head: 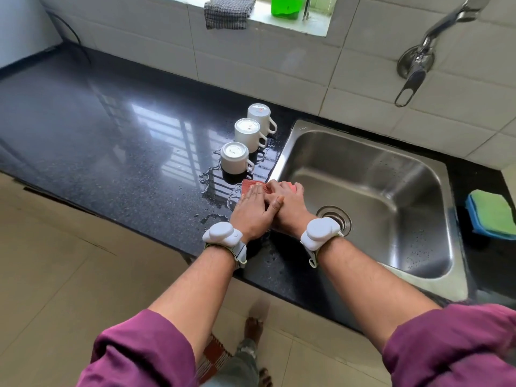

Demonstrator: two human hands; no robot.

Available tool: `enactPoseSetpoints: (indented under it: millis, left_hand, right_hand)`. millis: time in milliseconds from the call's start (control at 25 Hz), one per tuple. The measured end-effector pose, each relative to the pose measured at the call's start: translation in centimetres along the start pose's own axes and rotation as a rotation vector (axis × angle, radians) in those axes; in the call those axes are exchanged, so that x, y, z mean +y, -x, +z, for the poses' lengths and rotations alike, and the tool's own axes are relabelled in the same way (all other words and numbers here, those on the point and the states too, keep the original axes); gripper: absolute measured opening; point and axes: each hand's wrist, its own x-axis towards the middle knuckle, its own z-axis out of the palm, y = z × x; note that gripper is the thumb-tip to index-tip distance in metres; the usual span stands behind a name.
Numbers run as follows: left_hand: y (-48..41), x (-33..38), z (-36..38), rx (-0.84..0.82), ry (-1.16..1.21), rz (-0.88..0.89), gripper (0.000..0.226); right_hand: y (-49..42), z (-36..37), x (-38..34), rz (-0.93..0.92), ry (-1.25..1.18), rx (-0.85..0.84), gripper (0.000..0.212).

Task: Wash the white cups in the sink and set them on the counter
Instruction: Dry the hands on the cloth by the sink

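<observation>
On the dark bench three white cups stand upside down in a row, handles toward the sink, in a patch of water. Just in front of them the left hand lies flat, fingers stretched out on a red cloth at the sink's edge. The right hand touches it, fingers curled around the cloth's other end. The steel sink holds no cups; a green and blue sponge lies on its far right
</observation>
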Motion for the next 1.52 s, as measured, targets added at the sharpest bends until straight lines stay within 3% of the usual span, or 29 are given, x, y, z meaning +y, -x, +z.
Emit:
enactPoseSetpoints:
  millis: [120, 320, 640, 1040, 1120, 1240, 1320, 1520]
  left_hand:
    - [0.6, -0.8, -0.2, -0.007, -0.001, -0.020, 0.077]
    - [2.1, -2.7, -0.8, 0.005, -0.030, -0.046, 0.079]
    - [3.9, -5.8, -2.1, 0.042, -0.095, -0.082, 0.078]
    - [5.7, -5.5, -1.7, 0.067, -0.136, -0.173, 0.082]
    - [6.5, -5.1, -1.3, 0.072, -0.136, -0.184, 0.088]
    - [7.8, -3.9, -0.5, 0.062, -0.115, -0.184, 0.126]
    - [8.4, -2.9, 0.5, 0.059, -0.119, -0.154, 0.135]
    - [7.5, -0.4, 2.1, 0.003, -0.111, -0.073, 0.099]
  right_hand:
    - [-0.2, -0.1, -0.7, -0.039, 0.037, -0.008, 0.031]
    - [0.1, 0.7, -2.6, -0.094, -0.240, -0.004, 0.031]
    - [-0.5, 2.3, -6.3, -0.149, -0.248, -0.052, 0.051]
    - [0.3, 2.2, -7.1, -0.224, -0.254, -0.189, 0.057]
    - [1.2, 1.9, -7.0, -0.256, -0.259, -0.189, 0.056]
    - [2.8, 1.5, -6.2, -0.280, -0.265, -0.182, 0.055]
    - [4.2, 1.6, -5.2, -0.294, -0.260, -0.169, 0.054]
    - [6.7, 1.0, -2.3, -0.217, -0.284, -0.064, 0.051]
